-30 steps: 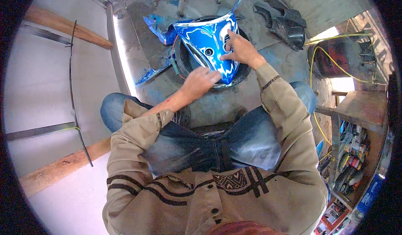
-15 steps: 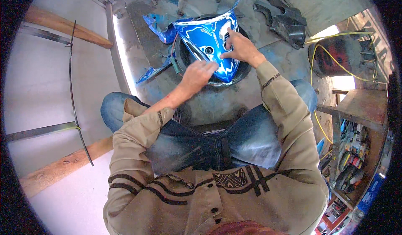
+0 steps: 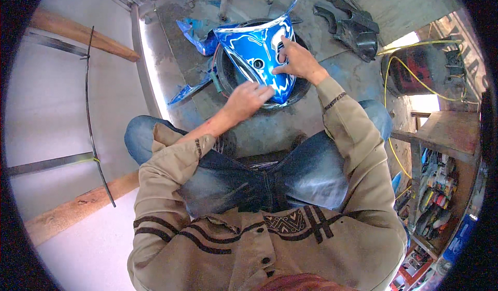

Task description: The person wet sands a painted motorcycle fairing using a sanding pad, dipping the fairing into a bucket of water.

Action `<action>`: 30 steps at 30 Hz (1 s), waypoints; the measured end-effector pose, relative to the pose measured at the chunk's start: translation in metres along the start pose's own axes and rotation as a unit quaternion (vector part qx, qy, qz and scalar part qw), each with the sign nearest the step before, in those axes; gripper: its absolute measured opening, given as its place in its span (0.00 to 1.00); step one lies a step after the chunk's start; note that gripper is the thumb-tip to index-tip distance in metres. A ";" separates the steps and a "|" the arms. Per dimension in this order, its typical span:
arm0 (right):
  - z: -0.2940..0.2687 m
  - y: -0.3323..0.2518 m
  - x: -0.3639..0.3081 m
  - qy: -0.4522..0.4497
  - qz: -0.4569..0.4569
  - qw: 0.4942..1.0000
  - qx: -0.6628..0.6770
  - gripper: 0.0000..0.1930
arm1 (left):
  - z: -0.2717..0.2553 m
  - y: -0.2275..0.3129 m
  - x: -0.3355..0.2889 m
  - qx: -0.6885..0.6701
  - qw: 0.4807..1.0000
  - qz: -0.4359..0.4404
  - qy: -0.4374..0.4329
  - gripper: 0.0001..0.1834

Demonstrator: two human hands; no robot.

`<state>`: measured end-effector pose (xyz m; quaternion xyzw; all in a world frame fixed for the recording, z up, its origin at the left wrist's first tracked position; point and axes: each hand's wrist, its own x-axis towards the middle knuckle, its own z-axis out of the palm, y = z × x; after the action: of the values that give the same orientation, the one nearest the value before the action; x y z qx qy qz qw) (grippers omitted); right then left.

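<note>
A glossy blue and white vehicle body panel (image 3: 259, 47), tapering toward me, rests over a round black tub or tyre (image 3: 307, 83) on the floor. A small round hole sits in its middle. My right hand (image 3: 302, 63) grips the panel's right side, thumb on its face and fingers at the opening there. My left hand (image 3: 248, 102) is at the panel's near left edge, close to the tip, with its fingers curled together. Whatever is under those fingers, if anything, is hidden.
Other blue pieces (image 3: 194, 90) lie left of the tub. A black plastic part (image 3: 353, 29) is on the floor at far right. A dark red cylinder (image 3: 420, 68) with a yellow hose (image 3: 398, 42) stands right, behind a wooden shelf (image 3: 448, 130) of tools. My bent legs flank the near floor.
My left hand has slid slightly nearer and to the right along the panel's near edge. My right hand stays in place on the panel.
</note>
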<state>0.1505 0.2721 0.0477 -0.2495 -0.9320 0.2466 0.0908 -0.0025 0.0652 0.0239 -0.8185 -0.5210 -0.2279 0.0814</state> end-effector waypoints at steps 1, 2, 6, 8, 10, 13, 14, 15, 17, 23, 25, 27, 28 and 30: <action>0.000 0.001 -0.001 -0.001 0.001 1.000 0.000 0.46 | -0.002 -0.009 0.002 0.019 0.999 -0.023 -0.027 0.12; 0.000 0.002 0.002 0.007 -0.014 1.000 -0.018 0.50 | -0.007 -0.018 0.006 0.003 0.999 -0.052 -0.004 0.12; -0.001 -0.003 0.001 0.001 0.002 1.000 -0.001 0.52 | -0.008 -0.033 0.010 -0.044 0.984 -0.169 0.039 0.10; -0.004 -0.005 -0.001 -0.002 0.004 1.000 0.003 0.51 | -0.012 -0.031 0.016 -0.084 0.971 -0.216 0.053 0.09; -0.004 -0.003 -0.003 -0.005 0.009 1.000 0.006 0.50 | -0.019 -0.028 0.026 -0.211 0.926 -0.304 0.078 0.08; 0.001 0.003 -0.002 0.028 -0.017 0.999 -0.037 0.53 | -0.018 -0.039 0.025 -0.298 0.868 -0.392 0.073 0.10; 0.001 0.002 -0.001 0.025 -0.027 0.999 -0.039 0.57 | -0.015 -0.046 0.023 -0.330 0.850 -0.398 0.101 0.12; 0.000 0.001 0.001 0.021 -0.036 0.998 -0.042 0.61 | -0.013 -0.051 0.019 -0.336 0.847 -0.398 0.102 0.13; -0.004 -0.004 0.001 0.002 -0.013 1.000 -0.021 0.60 | -0.011 -0.053 0.014 -0.398 0.807 -0.427 0.095 0.13; -0.007 -0.006 0.000 -0.009 0.000 1.000 -0.008 0.61 | -0.008 -0.054 0.013 -0.499 0.732 -0.460 0.061 0.13; -0.006 -0.006 0.000 -0.011 -0.001 1.000 -0.008 0.63 | -0.010 -0.052 0.015 -0.486 0.741 -0.460 0.053 0.13; -0.006 -0.005 0.001 -0.018 0.015 1.000 -0.003 0.49 | -0.013 -0.051 0.016 -0.458 0.770 -0.442 0.048 0.12; -0.006 -0.005 0.001 -0.019 0.015 1.000 -0.003 0.49 | -0.014 -0.050 0.017 -0.457 0.770 -0.442 0.048 0.12; -0.003 0.000 0.000 -0.002 -0.019 0.999 -0.044 0.29 | -0.014 -0.046 0.020 -0.500 0.750 -0.430 0.041 0.12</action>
<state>0.1518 0.2732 0.0508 -0.2346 -0.9468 0.2041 0.0823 -0.0409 0.0970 0.0411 -0.4213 -0.6258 -0.5004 -0.4248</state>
